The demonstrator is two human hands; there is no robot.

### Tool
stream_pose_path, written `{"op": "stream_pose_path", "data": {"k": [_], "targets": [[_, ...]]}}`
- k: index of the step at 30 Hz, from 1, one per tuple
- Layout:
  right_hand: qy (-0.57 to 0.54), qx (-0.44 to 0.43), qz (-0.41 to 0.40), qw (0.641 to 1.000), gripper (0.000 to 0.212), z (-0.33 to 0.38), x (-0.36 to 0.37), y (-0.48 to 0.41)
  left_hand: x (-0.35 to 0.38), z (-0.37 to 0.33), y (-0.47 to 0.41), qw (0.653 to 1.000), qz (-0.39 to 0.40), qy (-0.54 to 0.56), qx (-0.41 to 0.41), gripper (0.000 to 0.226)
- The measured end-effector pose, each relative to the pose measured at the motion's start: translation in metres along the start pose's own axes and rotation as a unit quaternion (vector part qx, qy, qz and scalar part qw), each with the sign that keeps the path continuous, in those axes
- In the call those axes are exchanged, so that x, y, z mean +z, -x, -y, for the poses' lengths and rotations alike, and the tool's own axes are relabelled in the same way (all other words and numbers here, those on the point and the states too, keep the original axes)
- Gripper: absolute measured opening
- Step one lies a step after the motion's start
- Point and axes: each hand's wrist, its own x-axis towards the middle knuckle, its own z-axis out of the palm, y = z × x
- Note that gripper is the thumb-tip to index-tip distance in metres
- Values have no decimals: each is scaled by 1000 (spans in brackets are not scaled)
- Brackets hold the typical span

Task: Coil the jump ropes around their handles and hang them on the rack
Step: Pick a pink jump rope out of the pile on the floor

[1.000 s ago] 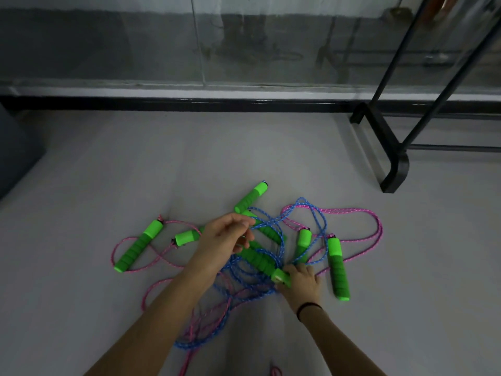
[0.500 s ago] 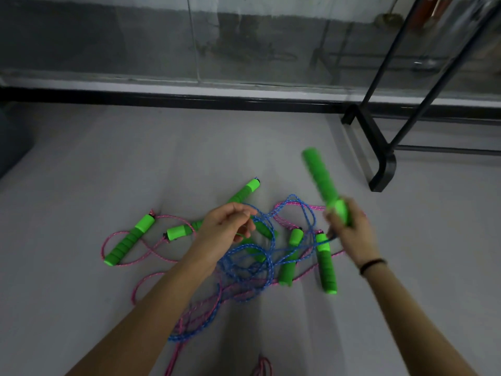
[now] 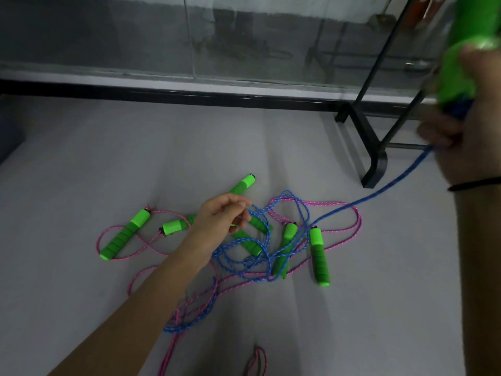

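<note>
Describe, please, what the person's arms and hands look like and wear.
The left forearm and right forearm are bare: no sleeves, no gloves in view. A thin black band circles the wrist of the right hand; the left hand and its wrist show nothing worn.

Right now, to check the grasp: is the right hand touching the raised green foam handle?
Touching. The head view shows the right hand curled round the raised green foam handle.

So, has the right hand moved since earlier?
Yes. The right hand, gripping a green handle, rose from the rope pile up and right, past the black rack foot, trailing blue rope.
</note>
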Motion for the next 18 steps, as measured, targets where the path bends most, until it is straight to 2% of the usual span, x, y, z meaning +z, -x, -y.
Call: {"op": "stream_pose_path", "data": {"k": [1, 3, 4, 6, 7, 8, 10, 16, 18], "targets": [[-15, 82, 44, 996, 20, -18, 8, 12, 0, 0, 0, 1000, 1, 0, -1, 21], [48, 225, 99, 968, 26, -77, 25, 48, 0, 0, 0, 1000, 0, -1, 0, 21], [94, 287, 111, 947, 26, -114, 30, 63, 0, 0, 0, 1000, -2, -2, 1, 22], [224, 383, 102, 890, 6, -188, 35, 93, -1, 1, -1, 1000, -5, 3, 3, 22], [283, 411, 98, 861, 19, -218, 39, 105, -1, 1, -1, 1000, -5, 6, 3, 22], [331, 433, 92, 834, 39, -243, 41, 120, -2, 1, -2, 1000, -5, 7, 2, 22], [391, 428, 77, 811, 60, -276, 48, 151, -5, 2, -2, 1000, -8, 6, -1, 24], [413, 410, 10, 813, 50, -309, 48, 174, -15, 2, -3, 1000, -21, -7, -10, 26], [375, 407, -13, 833, 49, -304, 46, 155, -16, 2, -3, 1000, -23, -5, -10, 26]]}}
